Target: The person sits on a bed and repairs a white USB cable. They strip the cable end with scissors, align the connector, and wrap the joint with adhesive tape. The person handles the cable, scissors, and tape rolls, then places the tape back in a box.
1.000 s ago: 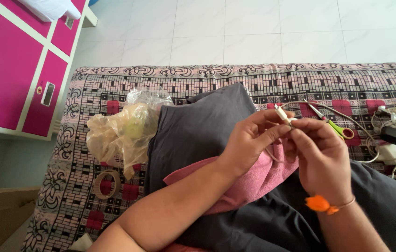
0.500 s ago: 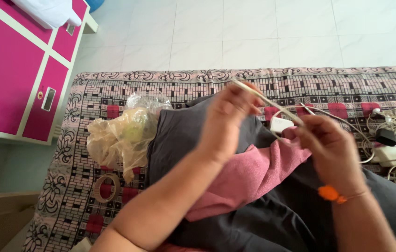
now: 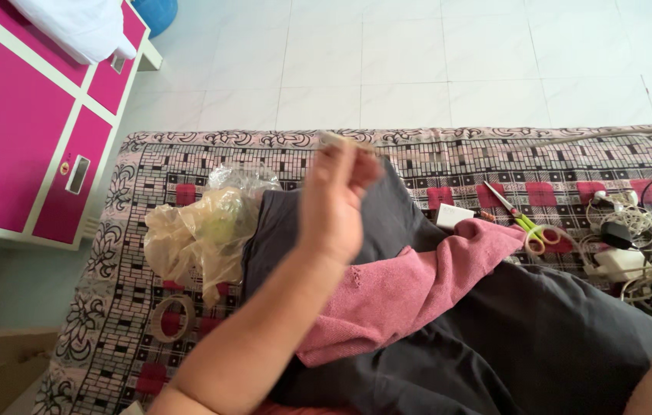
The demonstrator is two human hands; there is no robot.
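Two neighbours: scissors (image 3: 522, 219), tape roll (image 3: 171, 318).

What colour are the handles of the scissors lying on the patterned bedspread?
Yellow-green; the metal-bladed scissors show best in the head view, right of the pink knitted cloth.

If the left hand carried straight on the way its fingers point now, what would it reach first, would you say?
The left hand points up the picture, away from the person. Past its blurred fingertips lies the far edge of the patterned bedcover, then the pale tiled floor. It is raised, so it probably meets nothing; depth is unclear.
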